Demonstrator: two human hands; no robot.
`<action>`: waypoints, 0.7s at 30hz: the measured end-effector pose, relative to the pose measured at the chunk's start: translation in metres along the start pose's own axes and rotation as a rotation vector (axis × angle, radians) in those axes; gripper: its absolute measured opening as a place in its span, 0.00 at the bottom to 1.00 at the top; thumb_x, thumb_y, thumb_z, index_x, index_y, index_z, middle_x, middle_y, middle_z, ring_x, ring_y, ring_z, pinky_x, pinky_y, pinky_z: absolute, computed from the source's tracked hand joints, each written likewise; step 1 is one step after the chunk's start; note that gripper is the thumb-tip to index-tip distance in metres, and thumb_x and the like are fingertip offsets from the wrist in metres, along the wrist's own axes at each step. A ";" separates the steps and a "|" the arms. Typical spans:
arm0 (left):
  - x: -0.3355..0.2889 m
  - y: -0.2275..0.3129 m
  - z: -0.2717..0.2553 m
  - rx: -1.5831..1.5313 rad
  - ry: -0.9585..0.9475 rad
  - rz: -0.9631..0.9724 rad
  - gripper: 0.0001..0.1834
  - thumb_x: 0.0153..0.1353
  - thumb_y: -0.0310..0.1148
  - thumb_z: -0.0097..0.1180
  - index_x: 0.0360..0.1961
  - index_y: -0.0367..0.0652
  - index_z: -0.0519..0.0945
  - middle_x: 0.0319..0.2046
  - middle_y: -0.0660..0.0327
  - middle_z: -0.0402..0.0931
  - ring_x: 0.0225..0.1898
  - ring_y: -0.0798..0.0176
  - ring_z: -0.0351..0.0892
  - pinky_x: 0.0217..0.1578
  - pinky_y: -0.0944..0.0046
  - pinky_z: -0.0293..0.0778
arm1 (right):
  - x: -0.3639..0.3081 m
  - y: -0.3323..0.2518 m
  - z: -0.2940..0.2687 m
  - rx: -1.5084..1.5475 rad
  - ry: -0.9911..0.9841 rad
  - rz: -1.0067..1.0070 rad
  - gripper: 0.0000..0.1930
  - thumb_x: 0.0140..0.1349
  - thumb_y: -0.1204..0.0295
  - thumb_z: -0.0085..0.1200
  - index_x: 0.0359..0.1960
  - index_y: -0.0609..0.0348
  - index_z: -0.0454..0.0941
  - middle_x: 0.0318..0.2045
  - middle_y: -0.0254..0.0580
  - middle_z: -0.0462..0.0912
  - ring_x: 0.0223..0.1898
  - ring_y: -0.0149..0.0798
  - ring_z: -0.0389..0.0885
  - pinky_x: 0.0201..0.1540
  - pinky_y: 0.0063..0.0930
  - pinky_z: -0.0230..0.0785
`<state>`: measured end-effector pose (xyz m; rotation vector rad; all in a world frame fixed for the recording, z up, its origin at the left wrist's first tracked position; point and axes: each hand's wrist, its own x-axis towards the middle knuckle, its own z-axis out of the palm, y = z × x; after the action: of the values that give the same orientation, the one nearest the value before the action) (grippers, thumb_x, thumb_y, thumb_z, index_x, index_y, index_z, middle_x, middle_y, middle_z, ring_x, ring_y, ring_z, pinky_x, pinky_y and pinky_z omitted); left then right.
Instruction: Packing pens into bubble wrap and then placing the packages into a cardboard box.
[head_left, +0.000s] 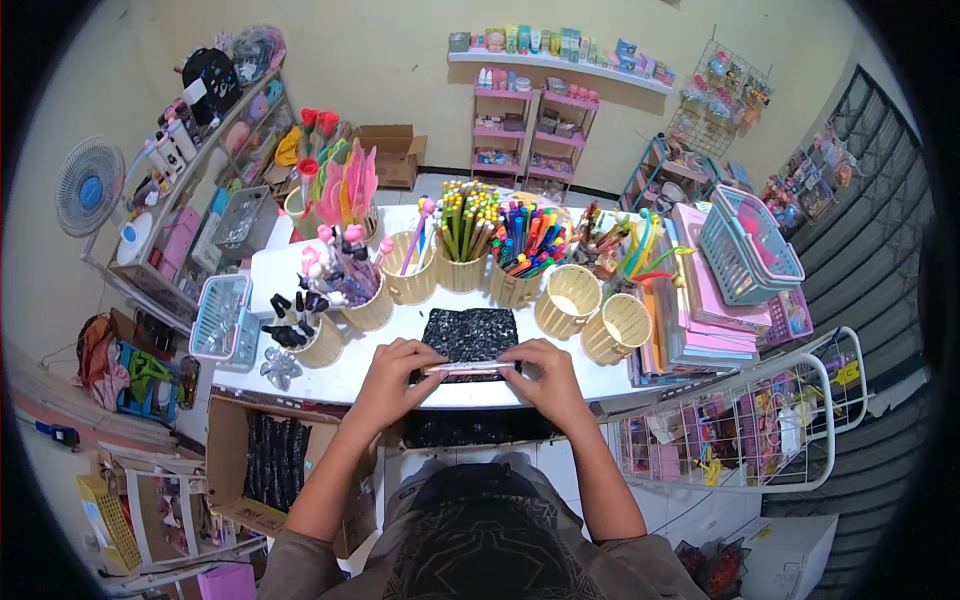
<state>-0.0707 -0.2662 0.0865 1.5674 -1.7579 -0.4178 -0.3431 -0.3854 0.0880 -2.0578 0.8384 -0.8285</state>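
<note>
— Where can your hands pass?
— Only along the table's near strip (330, 385), beside the black sheet (470, 333).
— And beyond?
— A row of cream cups (567, 300) blocks you; stacked notebooks (712, 320) wall your right.

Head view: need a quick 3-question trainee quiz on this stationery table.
1. True or false: both hands grip one thin pale stick-like item.
2. What lies on the table just beyond the hands? A) black patterned stack B) blue basket C) fan
3. How many woven cups nearest the right hand stand empty?

Key
1. True: left hand and right hand pinch the thin pale item at its ends.
2. A: black patterned stack on the white table.
3. Two: empty woven cups.
</note>
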 end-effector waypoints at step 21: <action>0.138 0.142 0.056 -0.264 0.174 0.134 0.14 0.69 0.26 0.71 0.54 0.34 0.89 0.47 0.51 0.90 0.31 0.62 0.87 0.34 0.65 0.81 | 0.037 -0.055 -0.123 -0.160 0.319 -0.131 0.08 0.70 0.73 0.70 0.45 0.67 0.90 0.39 0.54 0.91 0.42 0.55 0.92 0.48 0.43 0.82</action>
<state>-0.2097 -0.3816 0.1847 1.2541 -1.5925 -0.4164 -0.4005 -0.4348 0.2061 -2.1704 0.9747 -1.2198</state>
